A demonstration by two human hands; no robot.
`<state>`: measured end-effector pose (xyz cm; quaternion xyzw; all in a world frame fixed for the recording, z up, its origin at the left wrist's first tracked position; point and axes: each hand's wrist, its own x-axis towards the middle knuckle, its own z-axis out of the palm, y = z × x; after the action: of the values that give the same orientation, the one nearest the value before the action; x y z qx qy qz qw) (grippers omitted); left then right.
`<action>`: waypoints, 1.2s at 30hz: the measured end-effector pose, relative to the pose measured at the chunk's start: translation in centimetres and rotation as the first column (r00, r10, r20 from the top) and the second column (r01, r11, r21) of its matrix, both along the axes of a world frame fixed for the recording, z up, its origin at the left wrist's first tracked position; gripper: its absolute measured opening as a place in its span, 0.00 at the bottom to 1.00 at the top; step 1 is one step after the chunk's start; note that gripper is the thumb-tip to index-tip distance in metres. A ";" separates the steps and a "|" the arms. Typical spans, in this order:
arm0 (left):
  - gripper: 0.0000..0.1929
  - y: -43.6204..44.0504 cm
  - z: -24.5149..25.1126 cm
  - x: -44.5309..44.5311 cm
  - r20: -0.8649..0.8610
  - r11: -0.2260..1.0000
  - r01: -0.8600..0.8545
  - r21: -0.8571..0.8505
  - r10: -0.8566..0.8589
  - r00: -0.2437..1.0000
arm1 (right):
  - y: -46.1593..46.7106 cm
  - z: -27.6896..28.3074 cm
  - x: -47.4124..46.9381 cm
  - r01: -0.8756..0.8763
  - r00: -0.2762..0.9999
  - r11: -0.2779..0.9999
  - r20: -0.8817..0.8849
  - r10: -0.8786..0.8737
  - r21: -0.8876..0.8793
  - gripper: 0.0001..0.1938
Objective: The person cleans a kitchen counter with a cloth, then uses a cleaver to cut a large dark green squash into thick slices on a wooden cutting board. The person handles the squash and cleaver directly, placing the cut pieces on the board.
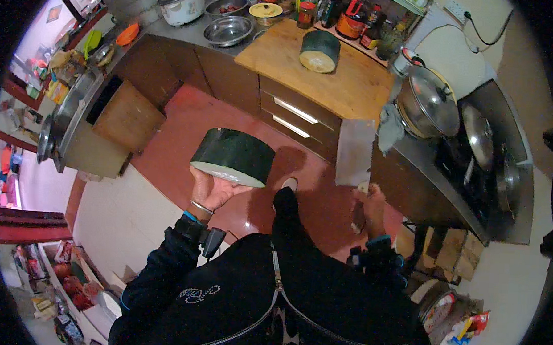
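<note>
A thick cut section of dark green winter melon (233, 154) rests on the upturned palm of my left hand (218, 188), its pale cut face turned down toward me. My right hand (372, 204) grips the handle of a broad-bladed cleaver (355, 152), whose blade points away from me beside the counter's front. Another piece of winter melon (319, 52) lies on the wooden cutting board (282, 48), with its cut face toward me. Both hands are apart from the board, above the red floor.
Sauce bottles (350, 23) line the board's back edge. Steel bowls (228, 30) and a rice cooker (181, 4) stand to the left. On the right are a lidded steel pot (427, 103), a grey cloth (391, 126) and a wok lid (477, 135). Drawers (295, 111) are below the board.
</note>
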<state>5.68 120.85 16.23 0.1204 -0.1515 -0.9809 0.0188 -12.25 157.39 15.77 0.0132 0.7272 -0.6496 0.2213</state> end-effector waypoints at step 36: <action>0.34 -32.5 -5.2 -51.0 -0.019 0.766 0.555 -0.324 -0.592 0.806 | -32.9 2.6 -37.6 0.077 0.952 0.856 -0.293 0.090 0.512 0.53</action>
<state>-45.31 88.33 10.99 0.0046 -0.3281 -0.9096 -0.2548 -49.81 124.52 18.42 -0.0313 0.9003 -0.4234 0.0964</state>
